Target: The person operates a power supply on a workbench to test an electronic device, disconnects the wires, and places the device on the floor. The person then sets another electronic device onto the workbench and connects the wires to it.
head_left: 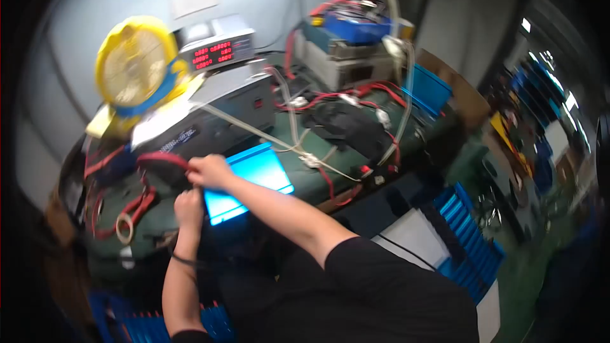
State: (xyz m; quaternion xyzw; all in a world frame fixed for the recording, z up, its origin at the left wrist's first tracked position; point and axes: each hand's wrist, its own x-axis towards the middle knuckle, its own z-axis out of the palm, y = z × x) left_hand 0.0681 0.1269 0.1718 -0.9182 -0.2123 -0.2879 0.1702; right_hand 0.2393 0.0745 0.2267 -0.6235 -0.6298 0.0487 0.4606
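Note:
My right hand (211, 171) is closed around the end of a dark red, rounded object (162, 162), blurred, in front of the grey equipment box (216, 114). Just below it, my left hand (189, 208) is closed in a fist; whether it holds anything is hidden. A bright blue panel (257, 176) lies on the green bench top under my right forearm, beside both hands. A roll of tape (124, 228) and red cables (141, 202) lie to the left of my left hand.
A yellow fan (136, 67) and a meter with red digits (219, 51) stand at the back. A black bundle (349, 128), white and red cables and a blue bin (427, 91) lie to the right. Ribbed blue parts (467, 235) sit at lower right.

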